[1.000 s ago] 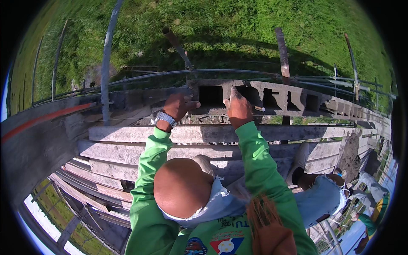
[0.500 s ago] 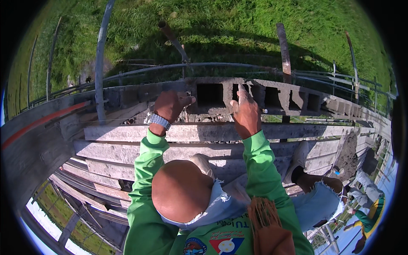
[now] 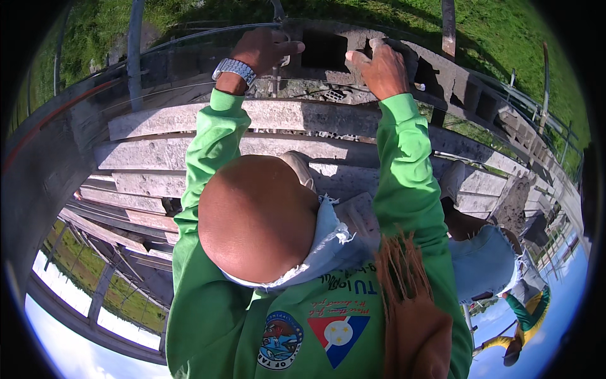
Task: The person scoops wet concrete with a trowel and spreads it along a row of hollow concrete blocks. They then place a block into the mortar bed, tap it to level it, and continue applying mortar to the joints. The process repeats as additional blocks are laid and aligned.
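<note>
A grey hollow concrete block [image 3: 325,28] with a dark open core lies in the row along the top of the wall. My left hand [image 3: 260,50] grips its left end, thumb stretched toward the core and the other fingers curled over the far side, partly hidden. A metal-banded watch [image 3: 235,71] is on that wrist. At the block's right side my right hand [image 3: 384,68] is bent over the edge, thumb toward the core and fingertips on the top. Both hands touch the block, which sits level between them.
More hollow blocks [image 3: 467,88] run right along the wall. Weathered wooden planks [image 3: 303,117] lie below my arms. A metal pole [image 3: 134,57] rises at left beside a concrete beam [image 3: 38,170]. Mortar [image 3: 512,203] is heaped at right. Another person [image 3: 533,312] in yellow and green is lower right.
The view has tilted, so the wall and both hands sit higher in the picture. My right hand has shifted slightly outward to the right; both hands stay at the block.
</note>
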The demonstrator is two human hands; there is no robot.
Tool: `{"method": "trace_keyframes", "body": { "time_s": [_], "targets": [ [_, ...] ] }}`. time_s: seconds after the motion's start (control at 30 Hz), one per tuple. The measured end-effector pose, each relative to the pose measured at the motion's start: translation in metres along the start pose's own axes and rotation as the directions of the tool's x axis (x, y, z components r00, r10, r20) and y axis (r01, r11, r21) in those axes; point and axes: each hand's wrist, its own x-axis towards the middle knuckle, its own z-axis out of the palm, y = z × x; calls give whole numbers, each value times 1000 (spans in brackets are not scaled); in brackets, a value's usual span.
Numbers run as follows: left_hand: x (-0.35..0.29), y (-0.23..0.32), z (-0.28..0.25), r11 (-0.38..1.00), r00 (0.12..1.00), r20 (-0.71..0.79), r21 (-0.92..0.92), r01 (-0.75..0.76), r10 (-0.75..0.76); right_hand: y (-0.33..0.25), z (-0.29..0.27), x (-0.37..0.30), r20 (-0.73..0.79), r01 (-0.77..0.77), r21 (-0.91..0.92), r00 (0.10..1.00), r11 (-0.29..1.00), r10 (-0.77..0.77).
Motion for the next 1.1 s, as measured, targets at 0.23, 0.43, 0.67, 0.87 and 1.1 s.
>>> {"method": "trace_keyframes", "body": {
  "time_s": [0.23, 0.43, 0.67, 0.87, 1.1],
  "targets": [
    [-8, -1, -10, 1000, 998, -69, -24, -18, 17, -11, -47, -26, -92, 27, 92, 996, 995, -18],
    [-20, 4, -16, 986, 974, -224, -159, -56, 19, -11, -121, -42, -185, 104, 195, 980, 975, -68],
    [-46, 40, -24, 961, 906, -421, -262, -84, -36, 4, -191, -79, 429, -345, 468, 894, 814, 132],
    [-112, 69, -11, 605, 938, -250, -794, -57, -239, 91, -123, -84, 713, -641, 333, 651, 692, 260],
    [-175, 70, 75, 438, 789, 359, -681, 586, -498, 97, -8, -87, 868, -583, -65, 367, 810, 334]
  ]
}}
